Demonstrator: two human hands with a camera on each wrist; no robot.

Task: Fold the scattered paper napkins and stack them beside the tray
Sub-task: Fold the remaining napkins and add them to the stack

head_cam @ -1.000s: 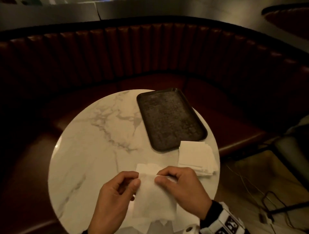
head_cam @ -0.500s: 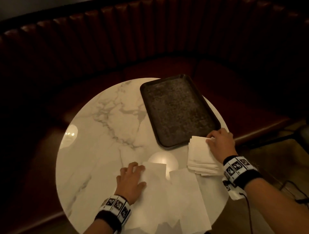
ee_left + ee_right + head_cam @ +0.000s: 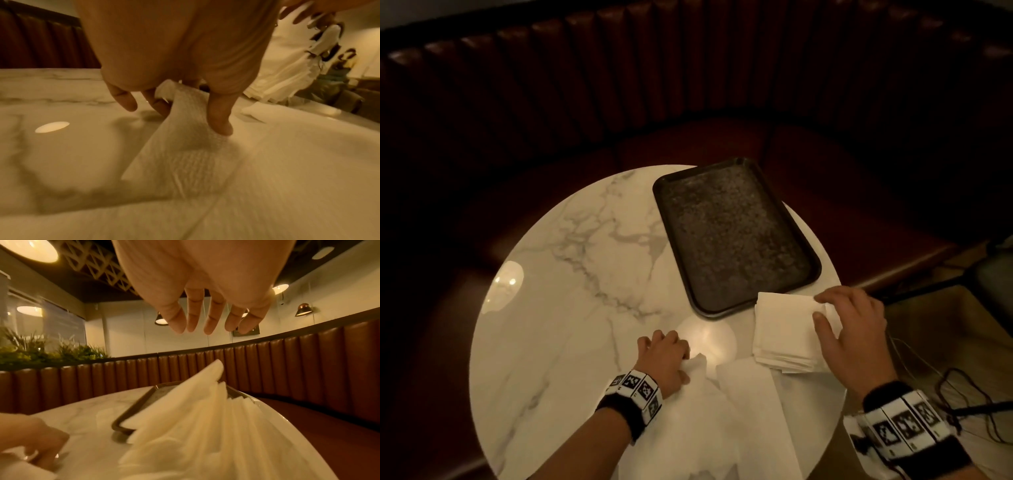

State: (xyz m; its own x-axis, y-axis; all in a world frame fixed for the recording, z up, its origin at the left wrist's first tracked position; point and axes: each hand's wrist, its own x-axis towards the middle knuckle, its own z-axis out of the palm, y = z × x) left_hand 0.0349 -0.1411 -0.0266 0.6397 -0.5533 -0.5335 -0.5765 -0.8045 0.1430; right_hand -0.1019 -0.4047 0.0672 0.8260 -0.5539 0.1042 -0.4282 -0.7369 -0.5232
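Note:
My left hand (image 3: 671, 356) pinches the far corner of an unfolded white napkin (image 3: 698, 397) and lifts it off the marble table (image 3: 571, 308); in the left wrist view the thumb (image 3: 220, 123) and fingers hold the raised napkin (image 3: 185, 146). Beside it lies a second loose napkin (image 3: 753, 411). My right hand (image 3: 825, 308) hovers over the right edge of the stack of folded napkins (image 3: 784, 329), just below the dark tray (image 3: 732, 236). In the right wrist view this hand (image 3: 205, 327) is open, fingers straight above the stack (image 3: 185, 434).
The tray's inside is bare. A curved brown leather booth (image 3: 688, 85) wraps round the far side of the table. The stack sits close to the table's right edge. Dark cables (image 3: 962, 394) lie on the floor at right.
A second ago both hands held a folded napkin near the front edge. The right hand carried it onto the stack. The left hand lay flat on a loose napkin and now pinches its corner.

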